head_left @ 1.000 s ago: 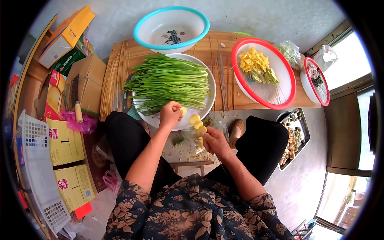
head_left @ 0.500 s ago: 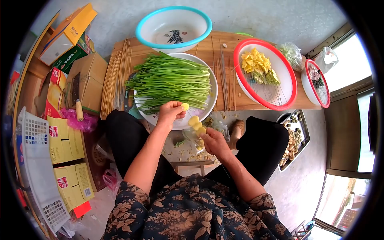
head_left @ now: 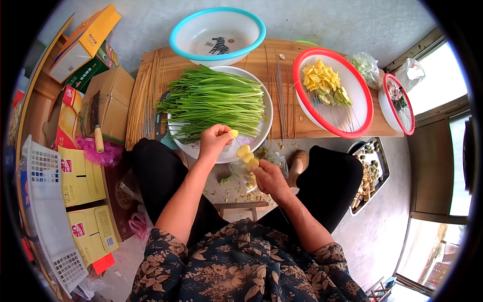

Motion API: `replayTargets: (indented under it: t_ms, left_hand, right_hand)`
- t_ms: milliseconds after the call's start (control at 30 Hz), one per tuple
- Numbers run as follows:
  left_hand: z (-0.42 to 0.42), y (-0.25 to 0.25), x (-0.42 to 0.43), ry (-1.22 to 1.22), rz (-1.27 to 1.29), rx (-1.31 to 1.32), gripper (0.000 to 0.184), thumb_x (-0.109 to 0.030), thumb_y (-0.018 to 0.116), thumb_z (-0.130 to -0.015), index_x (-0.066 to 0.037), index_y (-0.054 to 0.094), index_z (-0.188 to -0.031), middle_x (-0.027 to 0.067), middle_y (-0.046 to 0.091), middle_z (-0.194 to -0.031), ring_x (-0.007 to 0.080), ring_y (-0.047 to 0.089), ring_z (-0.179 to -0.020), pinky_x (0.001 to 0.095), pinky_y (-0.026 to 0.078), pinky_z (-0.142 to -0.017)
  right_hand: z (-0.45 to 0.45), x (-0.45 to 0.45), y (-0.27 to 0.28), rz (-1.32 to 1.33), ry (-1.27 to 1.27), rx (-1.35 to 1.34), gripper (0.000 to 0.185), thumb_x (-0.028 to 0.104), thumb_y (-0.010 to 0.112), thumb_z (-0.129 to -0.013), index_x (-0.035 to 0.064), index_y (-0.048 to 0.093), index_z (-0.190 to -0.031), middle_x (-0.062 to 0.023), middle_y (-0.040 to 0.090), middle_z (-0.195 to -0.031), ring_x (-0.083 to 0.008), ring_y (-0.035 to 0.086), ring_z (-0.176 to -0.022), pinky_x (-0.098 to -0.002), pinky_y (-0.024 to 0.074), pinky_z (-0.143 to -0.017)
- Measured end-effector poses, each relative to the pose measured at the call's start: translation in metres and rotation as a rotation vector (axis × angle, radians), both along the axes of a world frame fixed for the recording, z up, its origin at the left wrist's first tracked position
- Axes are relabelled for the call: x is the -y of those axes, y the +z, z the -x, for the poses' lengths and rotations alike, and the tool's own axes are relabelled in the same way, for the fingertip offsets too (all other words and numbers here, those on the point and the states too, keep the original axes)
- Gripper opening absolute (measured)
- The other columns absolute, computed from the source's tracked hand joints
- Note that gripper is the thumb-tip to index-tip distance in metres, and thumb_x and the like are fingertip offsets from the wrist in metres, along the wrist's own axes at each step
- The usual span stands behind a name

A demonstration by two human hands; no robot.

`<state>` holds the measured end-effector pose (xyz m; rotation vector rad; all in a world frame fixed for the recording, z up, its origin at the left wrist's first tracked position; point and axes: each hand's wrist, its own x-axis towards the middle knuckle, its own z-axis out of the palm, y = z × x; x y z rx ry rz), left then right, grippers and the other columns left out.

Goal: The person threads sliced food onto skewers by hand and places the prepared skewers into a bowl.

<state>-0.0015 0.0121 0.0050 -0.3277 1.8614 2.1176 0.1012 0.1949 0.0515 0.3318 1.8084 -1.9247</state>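
My left hand [head_left: 214,140] pinches a yellow slice [head_left: 233,134] that looks like potato, at the tip of a thin skewer. My right hand [head_left: 270,177] is closed round the lower part of that skewer, just below several threaded potato slices [head_left: 247,157]. Both hands are in front of a white plate [head_left: 267,126] heaped with long green garlic chives [head_left: 216,103]. To the right, a red-rimmed basin [head_left: 360,100] holds skewered yellow slices [head_left: 322,78].
Bamboo skewers [head_left: 142,100] lie at the left of the wooden table [head_left: 284,50]. Metal skewers [head_left: 281,108] lie beside the plate. A blue-rimmed basin [head_left: 217,32] stands at the back. A cleaver [head_left: 95,118] leans against a cardboard box [head_left: 114,100]. A tray of skewered food [head_left: 370,176] sits at lower right.
Almost nothing differs. My left hand has shifted very slightly upward with the slice; my right hand keeps its hold on the skewer.
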Motion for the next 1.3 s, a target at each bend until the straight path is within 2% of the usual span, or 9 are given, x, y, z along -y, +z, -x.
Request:
replayTargets:
  t_ms: [133,267,467,567,667,733,967,1033,1300]
  left_hand:
    - [-0.003,0.005,-0.006,-0.019,0.294,-0.333,0.008,-0.002,0.062,-0.076,0.001,0.064,-0.082,0.0030,0.064,-0.072,0.0076,0.057,-0.061,0.0223,0.046,-0.057]
    - [-0.002,0.003,-0.006,-0.034,0.334,-0.329,0.008,-0.003,0.063,-0.074,0.001,0.064,-0.081,0.0024,0.063,-0.069,0.0072,0.055,-0.061,0.0226,0.045,-0.056]
    - [0.000,0.010,-0.003,-0.081,0.236,-0.190,0.011,-0.002,0.062,-0.079,0.002,0.062,-0.089,0.0036,0.064,-0.079,0.0078,0.060,-0.068,0.0218,0.050,-0.064]
    - [0.001,0.007,-0.001,-0.107,0.236,-0.203,0.012,-0.004,0.062,-0.080,0.003,0.062,-0.090,0.0046,0.064,-0.080,0.0090,0.061,-0.069,0.0226,0.051,-0.065]
    - [0.000,0.009,0.000,-0.089,0.103,-0.150,0.013,-0.005,0.062,-0.081,0.003,0.062,-0.091,0.0048,0.064,-0.080,0.0099,0.062,-0.069,0.0226,0.051,-0.066]
    - [0.001,0.012,0.000,-0.083,0.084,-0.122,0.013,-0.005,0.062,-0.081,0.003,0.062,-0.091,0.0054,0.065,-0.081,0.0105,0.062,-0.069,0.0224,0.051,-0.066]
    - [0.000,0.012,0.000,-0.105,0.116,-0.126,0.013,-0.004,0.061,-0.082,0.003,0.062,-0.093,0.0059,0.065,-0.082,0.0107,0.062,-0.070,0.0233,0.052,-0.065]
    - [-0.001,0.010,0.000,-0.135,0.113,-0.095,0.013,-0.005,0.061,-0.082,0.002,0.061,-0.093,0.0061,0.065,-0.083,0.0109,0.062,-0.071,0.0233,0.052,-0.067]
    - [-0.001,0.007,0.005,-0.028,-0.242,0.130,0.015,-0.007,0.061,-0.083,-0.001,0.058,-0.096,0.0074,0.063,-0.088,0.0158,0.062,-0.075,0.0295,0.053,-0.071]
  right_hand:
    - [0.000,-0.001,-0.005,-0.017,-0.009,-0.019,0.019,0.016,0.053,-0.091,0.0041,0.053,-0.077,0.0033,0.040,-0.052,-0.0052,0.036,-0.041,-0.0231,0.0275,-0.038]
    - [-0.002,-0.002,-0.027,-0.136,0.003,-0.187,0.018,0.016,0.054,-0.090,0.0033,0.053,-0.078,0.0017,0.042,-0.053,-0.0068,0.039,-0.044,-0.0249,0.0311,-0.041]
    - [-0.001,-0.002,-0.008,-0.021,0.003,-0.009,0.017,0.016,0.056,-0.089,0.0016,0.053,-0.080,-0.0007,0.044,-0.056,-0.0108,0.044,-0.050,-0.0294,0.0369,-0.047]
    - [-0.004,-0.001,-0.016,-0.308,0.009,-0.269,0.016,0.016,0.056,-0.089,0.0015,0.054,-0.083,-0.0009,0.046,-0.057,-0.0116,0.046,-0.050,-0.0293,0.0385,-0.048]
    - [-0.001,-0.005,-0.013,-0.033,0.026,0.002,0.015,0.016,0.056,-0.089,0.0011,0.056,-0.086,-0.0020,0.050,-0.060,-0.0122,0.047,-0.053,-0.0292,0.0408,-0.051]
    - [-0.003,-0.002,-0.028,-0.188,-0.002,-0.319,0.015,0.016,0.056,-0.089,0.0013,0.058,-0.088,-0.0026,0.052,-0.062,-0.0110,0.047,-0.055,-0.0280,0.0412,-0.052]
    - [-0.003,-0.003,-0.016,-0.172,-0.010,-0.228,0.014,0.015,0.056,-0.089,0.0020,0.058,-0.085,-0.0006,0.050,-0.061,-0.0079,0.043,-0.054,-0.0254,0.0379,-0.050]
    - [-0.001,-0.005,0.001,0.119,-0.039,0.066,0.016,0.016,0.055,-0.090,0.0022,0.056,-0.082,0.0016,0.047,-0.059,-0.0065,0.041,-0.053,-0.0240,0.0349,-0.047]
    - [0.002,-0.001,-0.006,-0.095,0.016,-0.140,0.015,0.015,0.054,-0.091,0.0025,0.056,-0.083,0.0044,0.044,-0.058,-0.0047,0.039,-0.053,-0.0233,0.0328,-0.046]
